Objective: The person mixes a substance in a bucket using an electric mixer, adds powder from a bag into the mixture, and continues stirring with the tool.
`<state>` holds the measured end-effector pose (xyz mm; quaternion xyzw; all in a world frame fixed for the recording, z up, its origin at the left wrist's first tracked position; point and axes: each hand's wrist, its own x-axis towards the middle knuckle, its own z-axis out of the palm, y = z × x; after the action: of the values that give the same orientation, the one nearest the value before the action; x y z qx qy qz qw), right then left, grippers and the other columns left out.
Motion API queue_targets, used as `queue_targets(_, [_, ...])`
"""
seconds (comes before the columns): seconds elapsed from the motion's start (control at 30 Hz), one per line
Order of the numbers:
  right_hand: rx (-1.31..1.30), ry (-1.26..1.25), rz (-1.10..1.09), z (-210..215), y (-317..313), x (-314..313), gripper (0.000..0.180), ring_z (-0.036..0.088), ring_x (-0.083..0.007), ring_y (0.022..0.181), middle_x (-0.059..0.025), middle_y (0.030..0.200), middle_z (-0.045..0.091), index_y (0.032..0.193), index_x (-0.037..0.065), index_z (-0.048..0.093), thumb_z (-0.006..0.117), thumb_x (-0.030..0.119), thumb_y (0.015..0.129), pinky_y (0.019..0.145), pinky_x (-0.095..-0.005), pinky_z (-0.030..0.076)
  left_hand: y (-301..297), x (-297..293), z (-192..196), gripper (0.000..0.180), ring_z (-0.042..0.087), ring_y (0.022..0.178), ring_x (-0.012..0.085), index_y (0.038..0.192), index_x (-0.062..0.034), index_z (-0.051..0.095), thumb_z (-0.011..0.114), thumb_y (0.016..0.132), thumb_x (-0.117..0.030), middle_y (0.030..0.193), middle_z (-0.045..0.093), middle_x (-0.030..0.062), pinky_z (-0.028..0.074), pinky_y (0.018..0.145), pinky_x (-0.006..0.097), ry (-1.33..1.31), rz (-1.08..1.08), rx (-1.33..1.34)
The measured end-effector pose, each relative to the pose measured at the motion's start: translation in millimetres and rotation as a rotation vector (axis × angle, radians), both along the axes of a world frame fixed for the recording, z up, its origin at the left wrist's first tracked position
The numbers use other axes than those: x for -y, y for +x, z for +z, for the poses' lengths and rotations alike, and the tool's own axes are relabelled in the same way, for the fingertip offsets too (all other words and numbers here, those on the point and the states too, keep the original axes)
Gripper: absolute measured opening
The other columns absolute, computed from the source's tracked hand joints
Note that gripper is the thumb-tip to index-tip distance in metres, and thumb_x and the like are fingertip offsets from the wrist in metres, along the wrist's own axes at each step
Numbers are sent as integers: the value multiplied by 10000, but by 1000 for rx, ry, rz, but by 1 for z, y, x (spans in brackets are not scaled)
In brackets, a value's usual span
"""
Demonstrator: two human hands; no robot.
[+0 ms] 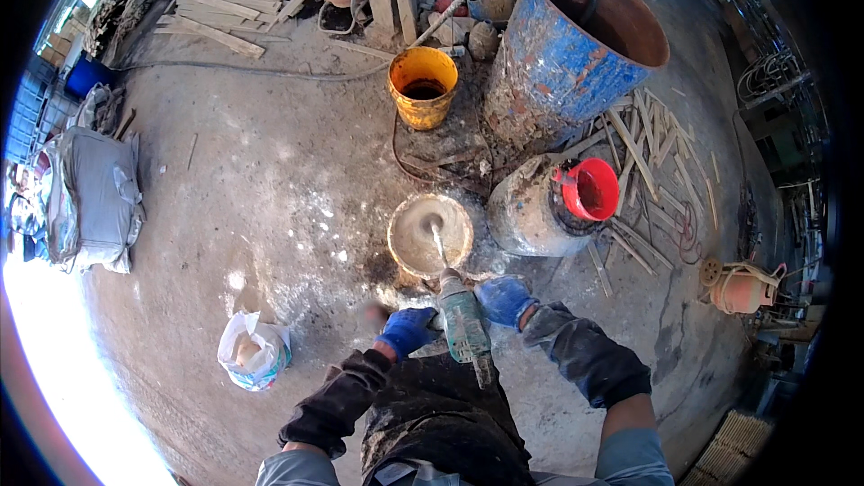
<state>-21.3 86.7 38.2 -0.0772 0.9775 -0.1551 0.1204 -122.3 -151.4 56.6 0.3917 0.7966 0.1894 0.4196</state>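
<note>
A green power drill with a mixing shaft hangs in front of my body, tilted downward. Blue-gloved, my left hand is closed on the drill's left side. My right hand, also in a blue glove, is closed on its right side; the grips themselves are mostly hidden. The shaft runs into a round bucket of wet, greyish-beige mixture, which dips around the shaft. The shaft's lower end is under the surface.
Beyond the bucket stand a yellow bucket and a big rusty blue drum. A red pail rests on a whitish drum at right. An open bag sits at lower left. Wood strips litter the right floor; a hose crosses behind.
</note>
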Motion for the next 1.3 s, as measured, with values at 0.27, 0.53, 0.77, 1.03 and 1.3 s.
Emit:
queue_targets(0.27, [22, -49, -40, 12, 9, -8, 144, 637, -305, 669, -115, 706, 634, 797, 96, 640, 569, 218, 767, 606, -439, 498, 10, -7, -12, 386, 638, 865, 357, 972, -110, 641, 650, 764, -435, 913, 667, 165, 480, 746, 454, 27, -3, 16])
queue_targets(0.53, [6, -29, 23, 24, 24, -9, 123, 636, -309, 657, -126, 709, 636, 773, 99, 640, 579, 206, 759, 591, -441, 501, 36, -3, -8, 395, 626, 901, 376, 975, -91, 628, 634, 783, -436, 929, 661, 186, 479, 764, 451, 68, 63, 106])
queue_targets(0.77, [44, -94, 69, 12, 29, 13, 136, 652, -305, 657, -109, 685, 631, 788, 107, 618, 586, 238, 777, 575, -447, 496, 43, 25, -2, 412, 623, 937, 375, 1042, -95, 635, 622, 790, -421, 984, 662, 184, 481, 804, 462, -65, 31, 131])
queue_targets(1.03, [48, -134, 43, 1, 28, 39, 169, 641, -305, 655, -108, 686, 615, 796, 108, 597, 583, 276, 793, 592, -449, 495, 29, 46, -1, 396, 634, 917, 359, 1041, -105, 646, 613, 792, -411, 965, 671, 174, 487, 798, 456, -57, 7, 73])
queue_targets(1.3, [56, -96, -61, -3, 20, 49, 189, 629, -306, 648, -98, 692, 619, 798, 135, 596, 595, 324, 793, 579, -446, 488, 2, 44, -2, 374, 639, 867, 366, 979, -98, 641, 616, 791, -421, 900, 673, 171, 485, 751, 463, -6, -114, -82])
